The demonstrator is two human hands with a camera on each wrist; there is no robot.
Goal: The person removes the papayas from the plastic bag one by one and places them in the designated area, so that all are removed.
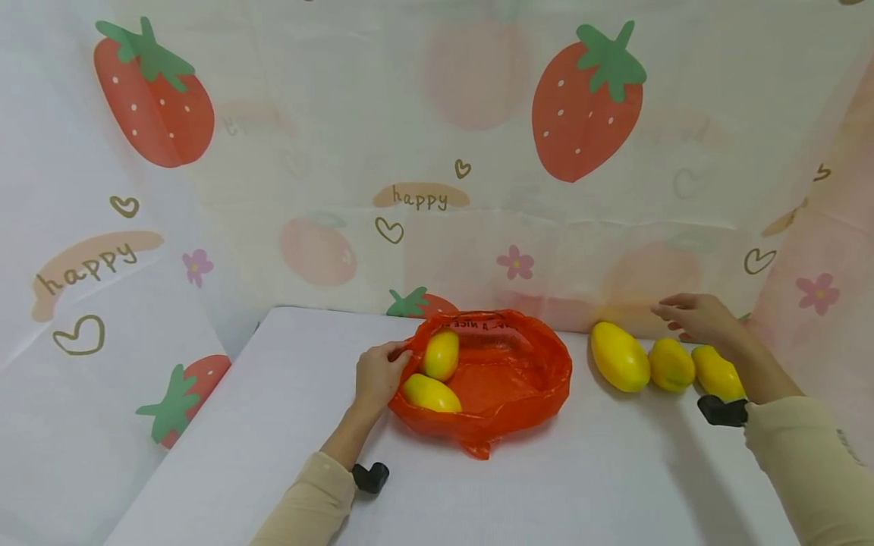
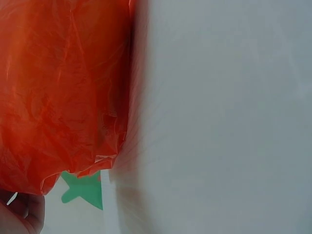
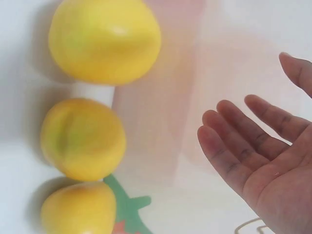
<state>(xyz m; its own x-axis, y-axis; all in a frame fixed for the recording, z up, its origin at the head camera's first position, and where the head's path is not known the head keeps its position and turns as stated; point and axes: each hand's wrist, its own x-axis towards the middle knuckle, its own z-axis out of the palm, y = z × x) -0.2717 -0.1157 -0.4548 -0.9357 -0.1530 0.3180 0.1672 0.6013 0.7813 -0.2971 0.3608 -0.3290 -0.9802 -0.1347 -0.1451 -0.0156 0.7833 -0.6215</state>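
Observation:
My left hand pinches the left rim of a red plastic bag, which stands with its mouth spread wide. Inside, against the bag's left wall, lie two yellow mangoes, one upright mango behind a second mango. In the left wrist view the fingers show at the bag's edge. Over on the right, my right hand hovers behind and above a row of three mangoes: a large mango, a rounder mango and a partly covered mango. Its fingers are spread, the palm bare in the right wrist view.
A white table carries everything. Behind it hangs a pale cloth printed with strawberries, close to the table's back edge. Black wrist mounts sit below both hands.

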